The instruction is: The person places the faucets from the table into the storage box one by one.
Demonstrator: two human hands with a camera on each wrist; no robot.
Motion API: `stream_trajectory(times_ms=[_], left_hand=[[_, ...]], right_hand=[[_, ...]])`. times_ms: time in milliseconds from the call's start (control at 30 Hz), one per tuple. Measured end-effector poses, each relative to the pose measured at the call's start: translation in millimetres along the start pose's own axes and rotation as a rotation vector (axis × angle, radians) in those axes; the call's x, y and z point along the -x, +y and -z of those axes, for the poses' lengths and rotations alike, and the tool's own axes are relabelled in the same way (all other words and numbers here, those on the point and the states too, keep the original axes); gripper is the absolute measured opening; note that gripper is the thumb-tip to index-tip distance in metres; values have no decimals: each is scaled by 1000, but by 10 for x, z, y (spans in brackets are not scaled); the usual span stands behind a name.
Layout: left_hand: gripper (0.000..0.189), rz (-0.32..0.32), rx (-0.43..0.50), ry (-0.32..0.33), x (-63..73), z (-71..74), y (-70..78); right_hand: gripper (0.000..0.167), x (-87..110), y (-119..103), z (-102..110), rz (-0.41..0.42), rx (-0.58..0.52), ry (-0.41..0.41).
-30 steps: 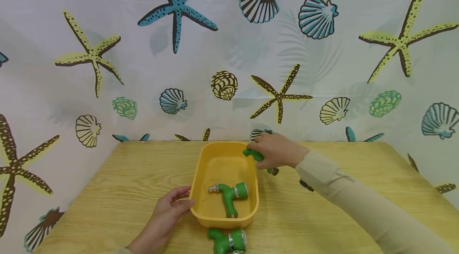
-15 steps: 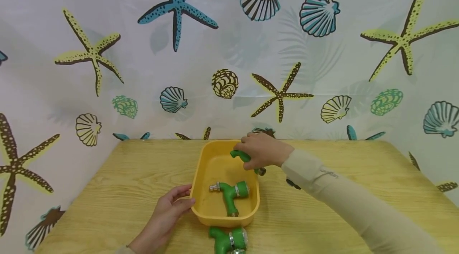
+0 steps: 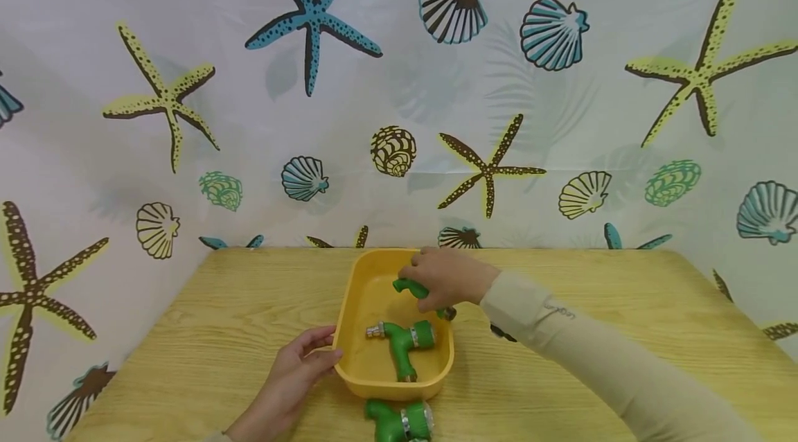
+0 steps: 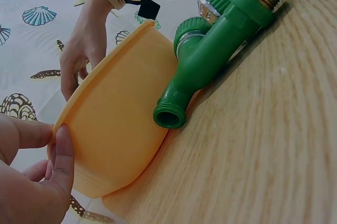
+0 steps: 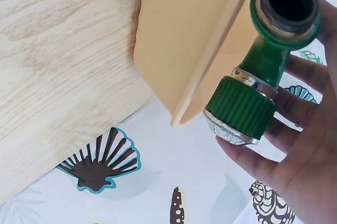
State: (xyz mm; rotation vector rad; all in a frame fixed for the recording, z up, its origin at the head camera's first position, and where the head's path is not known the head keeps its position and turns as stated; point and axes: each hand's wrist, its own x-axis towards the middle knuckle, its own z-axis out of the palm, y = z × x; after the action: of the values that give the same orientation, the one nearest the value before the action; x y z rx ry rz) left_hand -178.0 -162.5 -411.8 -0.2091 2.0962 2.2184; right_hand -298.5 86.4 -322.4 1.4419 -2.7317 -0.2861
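My left hand [image 3: 289, 376] pinches the near left rim of a yellow plastic tub [image 3: 349, 314], thumb and fingers at its edge. Over the tub's far right part, my right hand [image 3: 450, 276] grips a green tap [image 3: 410, 287]. The right wrist view shows that tap's ribbed knob [image 5: 241, 107] with a silver cap, and its dark round opening faces the camera. Inside the tub lies a second green tap [image 3: 402, 345] with a metal nozzle to the left. Just outside the near end is another green tap [image 3: 399, 421], cut off by the frame's bottom.
In the left wrist view, green taps [image 4: 200, 71] with a brass thread lie on the wood-grain table [image 4: 253, 145] beside the tub. A white cloth [image 3: 349, 116] printed with starfish and shells hangs behind and at both sides of the table.
My right hand has carried the tap leftward from beside the tub's right rim to over its inside, and a little lower. The left hand stays on the rim.
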Motion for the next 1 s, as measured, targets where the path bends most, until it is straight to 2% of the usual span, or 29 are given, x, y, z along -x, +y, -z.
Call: stream_trajectory(times_ms=[300,467,633,800,1000], left_hand=[[48,-16,7,-25,-3,24,-10],[48,-14,5,-10,0,8,1],[48,-1,7,-10,10,-5,8],[48,-13,10,-17,3,3,13],[48,-15,17,-15,-5,10,-2]], right_hand=[[44,-112,-109,-73,35,-18,-15],[38,-180,-169,-158,66,-35,-21],[34,-219,-211,-225,49,-51,-75],[37,-242,-231,-236,19,-65,-124],[38,-258,-236,-253,11,-67,-146]])
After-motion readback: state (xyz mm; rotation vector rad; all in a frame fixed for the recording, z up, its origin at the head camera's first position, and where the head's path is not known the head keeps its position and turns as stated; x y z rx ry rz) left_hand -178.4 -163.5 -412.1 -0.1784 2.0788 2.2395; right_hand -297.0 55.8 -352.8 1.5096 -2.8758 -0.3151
